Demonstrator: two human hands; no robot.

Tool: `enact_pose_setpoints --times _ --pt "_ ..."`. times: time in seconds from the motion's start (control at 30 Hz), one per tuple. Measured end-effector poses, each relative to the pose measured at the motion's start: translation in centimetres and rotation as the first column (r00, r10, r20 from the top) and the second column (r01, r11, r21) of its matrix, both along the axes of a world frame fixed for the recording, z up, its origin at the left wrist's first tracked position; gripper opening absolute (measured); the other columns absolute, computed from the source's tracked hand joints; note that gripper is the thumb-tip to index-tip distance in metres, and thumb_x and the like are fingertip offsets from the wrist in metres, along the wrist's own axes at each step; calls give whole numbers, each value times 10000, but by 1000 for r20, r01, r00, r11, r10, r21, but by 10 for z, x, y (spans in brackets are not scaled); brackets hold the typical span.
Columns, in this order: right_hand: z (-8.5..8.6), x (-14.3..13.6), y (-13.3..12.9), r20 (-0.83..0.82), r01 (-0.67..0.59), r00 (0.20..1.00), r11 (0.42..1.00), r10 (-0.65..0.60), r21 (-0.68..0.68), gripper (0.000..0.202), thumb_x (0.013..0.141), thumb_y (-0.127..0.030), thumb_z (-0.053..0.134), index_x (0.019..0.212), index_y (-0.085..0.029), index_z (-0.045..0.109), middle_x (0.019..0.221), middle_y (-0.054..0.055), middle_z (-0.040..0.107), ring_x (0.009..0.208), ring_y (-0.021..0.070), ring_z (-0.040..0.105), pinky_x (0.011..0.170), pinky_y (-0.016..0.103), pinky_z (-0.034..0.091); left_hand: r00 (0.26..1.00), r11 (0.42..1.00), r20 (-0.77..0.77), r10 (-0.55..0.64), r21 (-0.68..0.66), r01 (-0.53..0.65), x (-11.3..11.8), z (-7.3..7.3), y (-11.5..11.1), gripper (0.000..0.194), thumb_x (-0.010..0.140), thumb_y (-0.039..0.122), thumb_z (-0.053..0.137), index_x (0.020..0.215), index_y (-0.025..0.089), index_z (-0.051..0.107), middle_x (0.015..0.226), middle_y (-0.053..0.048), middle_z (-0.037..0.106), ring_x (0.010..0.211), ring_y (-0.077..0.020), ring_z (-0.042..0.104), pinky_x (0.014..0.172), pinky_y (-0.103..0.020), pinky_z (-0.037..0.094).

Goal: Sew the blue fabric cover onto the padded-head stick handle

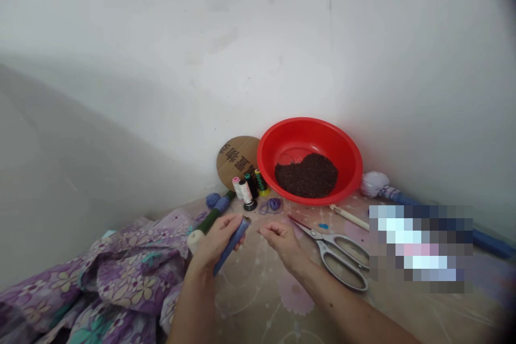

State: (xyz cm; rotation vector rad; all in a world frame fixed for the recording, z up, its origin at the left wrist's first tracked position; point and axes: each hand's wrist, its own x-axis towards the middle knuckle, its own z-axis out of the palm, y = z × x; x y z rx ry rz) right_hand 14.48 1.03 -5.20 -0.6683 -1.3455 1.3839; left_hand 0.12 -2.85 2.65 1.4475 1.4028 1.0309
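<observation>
A narrow blue stick-like piece point(230, 245), dark at its upper end, slants up to the right in my left hand point(224, 237), whose fingers are wrapped round it. Just to its right, my right hand point(282, 239) is closed, thumb and forefinger pinched together. What those fingertips hold, if anything, is too small to make out. The two hands are apart. Beyond them lies a small tangle of blue-purple yarn point(274, 204). Large silver scissors point(342, 259) rest beside my right hand, their blades pointing up and left.
A red basin point(350, 172) with dark granular material leans near the wall. Thread spools point(246, 193) stand by a cardboard disc point(236, 157). Purple floral cloth point(133, 269) is heaped at left. A white ball point(374, 183) on a blue-wrapped rod lies at right, near a pixelated patch.
</observation>
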Motion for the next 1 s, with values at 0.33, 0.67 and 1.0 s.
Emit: enact_pose_setpoints --times 0.33,0.67,1.0 --pt "3 0 -3 8 -4 1000 1000 4 4 242 665 -334 528 528 -137 496 465 -57 308 446 59 250 413 200 184 994 997 -110 5 74 3 3 1 -1 305 711 444 460 642 148 485 467 27 476 384 -77 424 399 -180 319" --pt "13 24 21 212 -43 977 959 -19 281 212 676 -297 532 543 -135 562 472 -37 403 467 69 344 454 195 265 952 945 -239 193 305 -115 -8 10 -9 245 709 353 477 572 152 505 443 36 467 392 -76 422 410 -180 322" --pt "12 53 44 272 37 954 952 -124 304 175 680 -297 534 657 -142 612 508 -20 467 474 81 387 451 197 295 822 778 538 188 429 -458 -12 38 -25 272 698 389 460 784 143 538 432 23 493 350 -84 409 366 -195 319"
